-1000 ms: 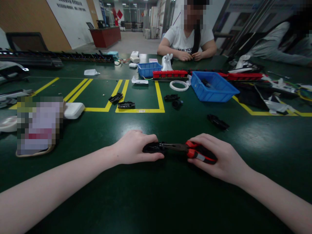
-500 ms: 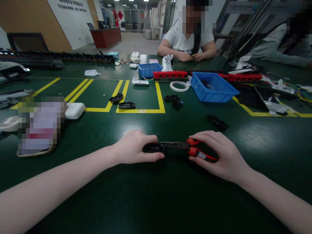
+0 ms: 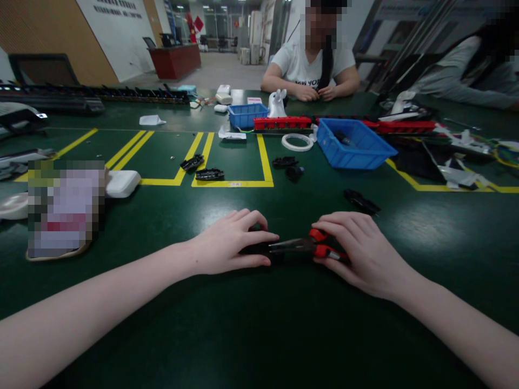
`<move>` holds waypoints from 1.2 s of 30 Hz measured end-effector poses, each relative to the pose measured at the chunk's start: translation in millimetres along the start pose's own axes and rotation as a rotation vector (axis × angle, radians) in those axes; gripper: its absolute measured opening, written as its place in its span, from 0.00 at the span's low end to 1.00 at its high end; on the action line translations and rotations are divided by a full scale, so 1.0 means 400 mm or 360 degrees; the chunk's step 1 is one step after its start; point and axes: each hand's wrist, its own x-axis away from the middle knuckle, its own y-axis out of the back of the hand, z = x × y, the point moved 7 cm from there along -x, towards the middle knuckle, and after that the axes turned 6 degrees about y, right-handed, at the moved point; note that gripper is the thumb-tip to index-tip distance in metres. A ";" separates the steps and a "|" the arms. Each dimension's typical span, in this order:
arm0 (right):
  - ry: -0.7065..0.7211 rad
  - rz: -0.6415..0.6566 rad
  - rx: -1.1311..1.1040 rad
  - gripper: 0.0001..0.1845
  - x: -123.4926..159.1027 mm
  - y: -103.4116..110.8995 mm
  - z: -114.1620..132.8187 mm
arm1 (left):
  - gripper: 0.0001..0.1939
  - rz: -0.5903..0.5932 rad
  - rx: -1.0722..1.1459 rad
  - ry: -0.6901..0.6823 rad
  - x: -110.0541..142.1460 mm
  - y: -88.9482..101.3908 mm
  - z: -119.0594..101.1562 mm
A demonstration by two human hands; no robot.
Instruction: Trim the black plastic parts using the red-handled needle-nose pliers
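Observation:
Needle-nose pliers (image 3: 294, 245) with red handles lie in my right hand (image 3: 363, 254), their jaws slightly parted and pointing left. The fingers of that hand are wrapped round the handles. Facing the tips, my left hand (image 3: 229, 243) curls round a black plastic part (image 3: 255, 249), mostly covered by the palm and fingers. Its index finger reaches out over the part, close to the plier tips, and the thumb lies along the near side. Whether the jaws touch the part, I cannot tell.
Beyond the hands lie several loose black plastic parts (image 3: 210, 174), a white tape roll (image 3: 297, 142) and a blue bin (image 3: 352, 148). A phone (image 3: 68, 210) and a white case (image 3: 122, 183) are at the left. Across the table sits a person (image 3: 312, 70).
The plier jaws have parted a little. My left index finger has stretched out toward the tips, and its other fingers have lifted slightly.

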 end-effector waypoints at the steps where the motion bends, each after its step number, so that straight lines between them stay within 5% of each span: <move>1: 0.0019 0.0001 0.0011 0.21 -0.001 0.001 0.002 | 0.22 0.0017 -0.0001 -0.0012 0.000 -0.001 -0.002; 20: 0.0020 -0.0116 0.0105 0.25 0.004 0.020 -0.007 | 0.33 -0.0098 0.0151 0.0046 0.007 0.018 0.000; 36: 0.0033 -0.0089 -0.0033 0.23 0.000 0.004 0.018 | 0.39 -0.0048 0.0071 0.0003 -0.002 -0.011 0.001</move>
